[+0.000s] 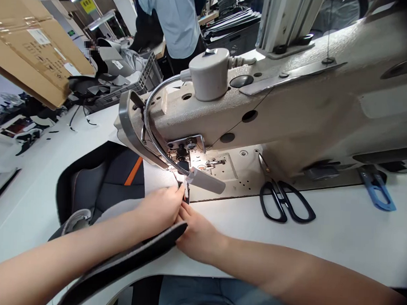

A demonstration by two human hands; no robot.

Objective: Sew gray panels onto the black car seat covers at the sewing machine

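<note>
White worktable (333, 246), six o'clock: your left hand (159, 209) and right hand (197, 237) grip dark padded fabric (119, 261) beneath the sewing machine (258, 110).

Hands (158, 208) — apparently pinching dark fabric (119, 261)

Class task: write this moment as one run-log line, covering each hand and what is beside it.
left hand: fingertips near needle area of sewing machine | right hand: touching black padded strip | nearby: black-handled scissors
</note>
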